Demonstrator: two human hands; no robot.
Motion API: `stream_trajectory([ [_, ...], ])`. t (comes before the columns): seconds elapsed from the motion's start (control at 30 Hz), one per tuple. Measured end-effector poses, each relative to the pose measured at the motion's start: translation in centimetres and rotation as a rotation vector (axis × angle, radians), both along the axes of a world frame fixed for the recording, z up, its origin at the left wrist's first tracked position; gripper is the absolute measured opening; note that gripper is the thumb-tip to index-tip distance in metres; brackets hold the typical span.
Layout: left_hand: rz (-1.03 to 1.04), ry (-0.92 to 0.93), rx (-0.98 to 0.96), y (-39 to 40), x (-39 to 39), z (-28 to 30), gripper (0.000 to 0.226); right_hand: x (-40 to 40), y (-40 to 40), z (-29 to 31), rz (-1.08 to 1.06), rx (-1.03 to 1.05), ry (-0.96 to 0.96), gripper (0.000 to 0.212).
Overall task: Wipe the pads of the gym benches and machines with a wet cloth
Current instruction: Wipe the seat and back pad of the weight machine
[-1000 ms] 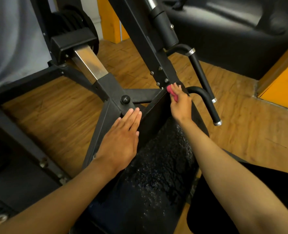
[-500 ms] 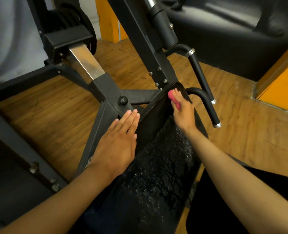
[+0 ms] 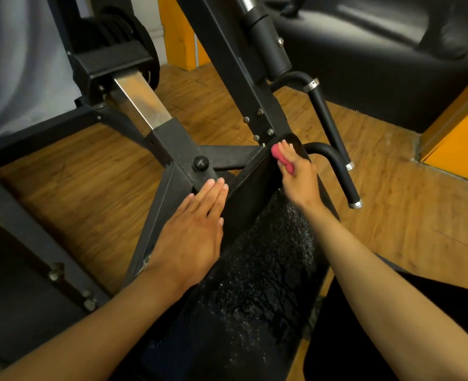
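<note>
A small pink cloth (image 3: 282, 158) is held bunched in the right hand (image 3: 298, 178) at the far end of the black machine pad (image 3: 257, 284), which runs from the near edge of the view up toward the frame upright. The cloth is judged to be light, soft and limp, so it is best kept wadded in the palm with the fingers curled over it, as it is now; only a fold of it shows past the fingers (image 3: 283, 149). The pad is seen beaded with water along its middle and near stretch, so its vinyl face is likely slick, and firm downward pressure would be needed for the cloth to drag instead of skating. The padding itself is taken to be firm and fixed to the frame, in no danger from pressing. The right arm is stretched well forward, wrist low over the pad. The left hand (image 3: 191, 235) is laid flat, fingers straight and together, against the pad's left edge and the metal frame (image 3: 172, 149) beside it, holding nothing, apparently as a brace.
</note>
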State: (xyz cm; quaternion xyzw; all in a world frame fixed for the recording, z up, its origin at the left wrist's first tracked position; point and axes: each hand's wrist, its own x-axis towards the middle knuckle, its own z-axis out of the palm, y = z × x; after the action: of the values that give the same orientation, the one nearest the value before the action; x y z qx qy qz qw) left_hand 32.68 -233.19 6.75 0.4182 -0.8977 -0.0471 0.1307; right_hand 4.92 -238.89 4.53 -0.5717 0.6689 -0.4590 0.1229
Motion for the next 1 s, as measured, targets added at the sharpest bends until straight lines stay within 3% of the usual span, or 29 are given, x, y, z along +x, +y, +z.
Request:
stream_trajectory([
  [0.13,-0.005,0.015,0.039,0.0,0.0,0.1,0.059,-2.0,-3.2,1.3,-0.154,0.034,-0.202,0.042],
  [0.23,-0.013,0.037,0.046,0.0,0.1,0.1,0.059,-2.0,-4.1,1.7,-0.234,0.042,-0.232,0.043],
  [0.47,-0.016,0.044,0.036,-0.2,0.0,-0.3,0.059,2.1,1.1,-0.6,0.05,-0.035,0.04,0.051],
  [0.67,-0.013,0.039,0.037,-0.1,0.0,-0.3,0.058,1.0,-1.2,0.8,-0.098,0.021,-0.092,0.049],
  [0.83,0.008,-0.087,0.0,0.5,0.6,0.7,0.062,9.2,8.2,-1.0,0.219,-0.054,0.015,0.052],
  [1.0,0.008,-0.17,0.004,3.8,4.5,1.3,0.063,8.6,7.3,0.6,0.118,0.0,-0.029,0.049],
])
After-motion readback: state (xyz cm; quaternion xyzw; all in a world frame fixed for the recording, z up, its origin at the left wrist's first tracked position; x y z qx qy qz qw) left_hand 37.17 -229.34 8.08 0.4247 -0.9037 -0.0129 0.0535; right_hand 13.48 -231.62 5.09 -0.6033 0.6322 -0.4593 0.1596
